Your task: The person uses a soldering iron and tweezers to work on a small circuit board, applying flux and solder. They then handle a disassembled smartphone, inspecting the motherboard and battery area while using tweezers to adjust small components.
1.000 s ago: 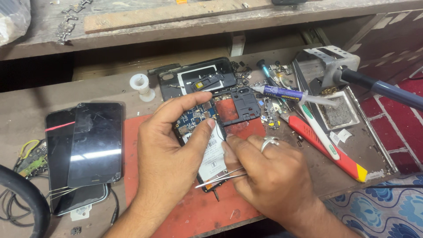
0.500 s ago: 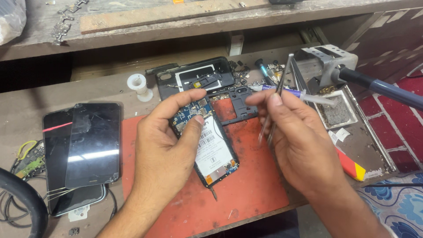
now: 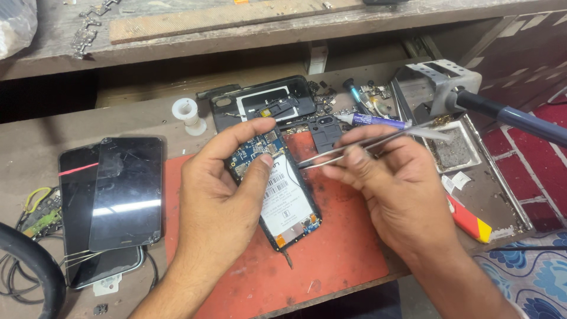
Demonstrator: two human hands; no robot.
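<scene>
Two hands: left (image 3: 221,198) clasping opened flat phone (image 3: 277,192), right (image 3: 387,183) pinching slim metal tweezers (image 3: 354,147).

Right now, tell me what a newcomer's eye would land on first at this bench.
At the centre, over the red mat, the left hand grips an opened phone with its circuit board and white battery bared, while the right hand points metal tweezers at it. To the left lie two dark phone screens, overlapping. At the right rear a soldering iron rests in its stand.
</scene>
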